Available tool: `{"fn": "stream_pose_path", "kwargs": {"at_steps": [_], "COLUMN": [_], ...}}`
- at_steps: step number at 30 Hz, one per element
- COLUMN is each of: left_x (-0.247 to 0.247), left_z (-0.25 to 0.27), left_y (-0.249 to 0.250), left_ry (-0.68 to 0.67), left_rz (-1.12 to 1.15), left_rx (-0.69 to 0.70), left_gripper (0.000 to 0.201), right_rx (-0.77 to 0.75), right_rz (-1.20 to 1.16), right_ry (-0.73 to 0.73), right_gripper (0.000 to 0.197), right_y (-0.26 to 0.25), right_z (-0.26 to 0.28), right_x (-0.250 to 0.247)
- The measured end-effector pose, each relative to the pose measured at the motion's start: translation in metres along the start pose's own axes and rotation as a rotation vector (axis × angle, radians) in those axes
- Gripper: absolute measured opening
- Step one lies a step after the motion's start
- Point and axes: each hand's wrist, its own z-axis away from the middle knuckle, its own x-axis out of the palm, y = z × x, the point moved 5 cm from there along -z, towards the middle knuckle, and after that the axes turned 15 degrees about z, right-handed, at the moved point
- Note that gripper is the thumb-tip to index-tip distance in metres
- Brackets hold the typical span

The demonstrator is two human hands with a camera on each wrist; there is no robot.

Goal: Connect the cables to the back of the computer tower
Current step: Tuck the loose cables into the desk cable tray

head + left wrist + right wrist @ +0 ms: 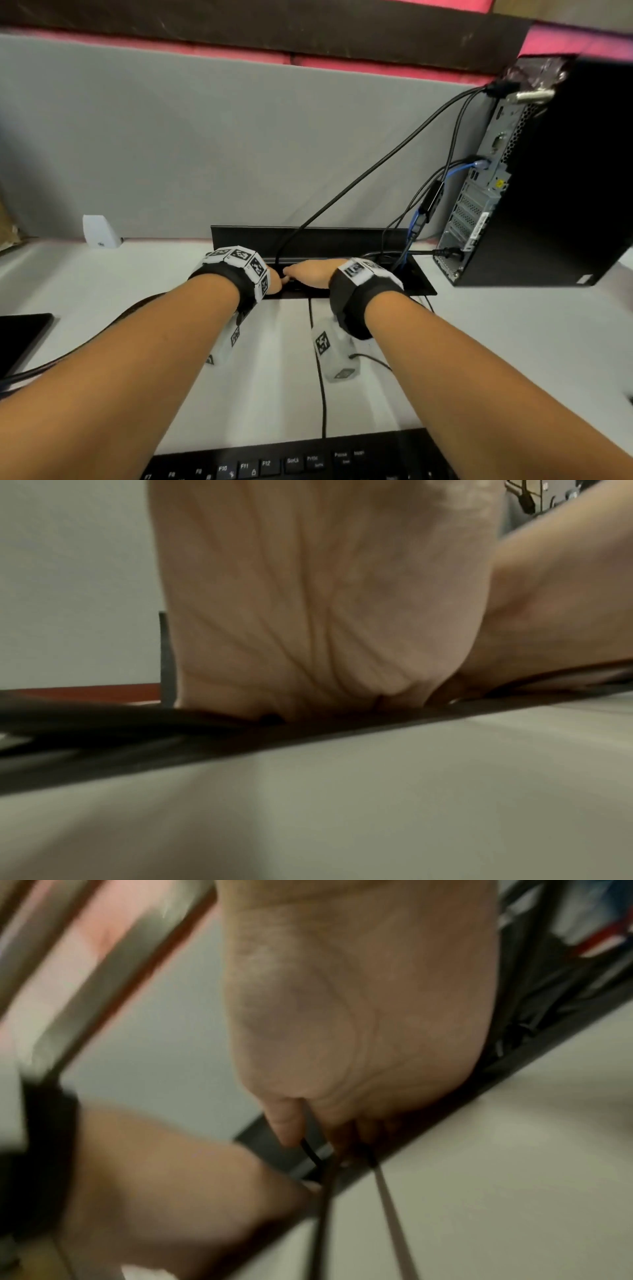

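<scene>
The black computer tower [548, 188] stands at the right, its back panel facing left with a blue network cable [459, 169], a power cable [445, 253] and other black leads plugged in. Both hands meet at the black cable well [421, 277] in the desk. My right hand [308, 274] pinches a thin black cable [310, 1150] between thumb and fingers at the well's front edge. My left hand [275, 279] reaches down into the well beside it; its palm [325, 601] shows, but its fingertips are hidden inside the slot.
The well's lid [246, 240] stands open against the grey partition. A thin black cable [322, 377] runs from the keyboard [291, 462] to the well. A white object [99, 231] sits back left and a dark flat slab [20, 335] lies at the left edge.
</scene>
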Motion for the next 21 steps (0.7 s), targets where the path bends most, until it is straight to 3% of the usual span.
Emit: {"fn": "stream_pose_path", "kwargs": {"at_steps": [3,4,5,7,8,9,11,12,14,18,19,21], "left_x": [0.024,0.033,0.033,0.016,0.0,-0.005,-0.016,-0.016,-0.013,-0.005,-0.004,-0.003], "left_z": [-0.096,-0.128,-0.135,-0.07,-0.007,0.021,0.049,0.055,0.06,0.035,0.038,0.047], "left_y": [-0.002,-0.002,-0.003,-0.003,0.006,0.012,0.016,0.018,0.018,0.015,0.017,0.024], "left_ry": [-0.005,-0.005,0.012,0.101,0.102,0.097,0.055,0.037,0.018,0.056,0.055,0.071], "left_rz": [-0.004,0.017,-0.006,-0.056,-0.018,0.033,0.085,0.02,0.004,-0.068,-0.057,-0.118], "left_rx": [0.061,0.071,0.067,0.041,0.069,0.096,0.101,0.13,0.087,0.076,0.087,0.152], "left_gripper": [0.112,0.109,0.089,0.054,0.047,0.041,0.018,0.014,0.037,0.01,0.03,0.042], "right_rx": [-0.096,-0.111,-0.123,-0.089,-0.039,0.038,0.171,0.193,0.188,0.13,0.138,0.154], "right_rz": [-0.363,-0.375,-0.363,-0.197,-0.031,0.143,0.451,0.484,0.406,0.403,0.421,0.449], "right_ry": [0.028,0.044,0.053,0.033,-0.013,-0.056,-0.012,0.056,0.157,0.071,0.074,0.16], "right_gripper": [0.034,0.028,0.023,0.023,0.023,0.023,0.032,0.037,0.041,0.05,0.057,0.085], "right_y": [0.005,0.013,0.018,0.036,0.047,0.058,0.077,0.081,0.078,0.071,0.076,0.099], "right_z": [0.046,0.058,0.075,0.1,0.106,0.111,0.111,0.107,0.103,0.074,0.062,0.025], "right_x": [-0.015,-0.021,-0.029,-0.039,-0.04,-0.041,-0.043,-0.046,-0.046,-0.028,-0.027,-0.03]}}
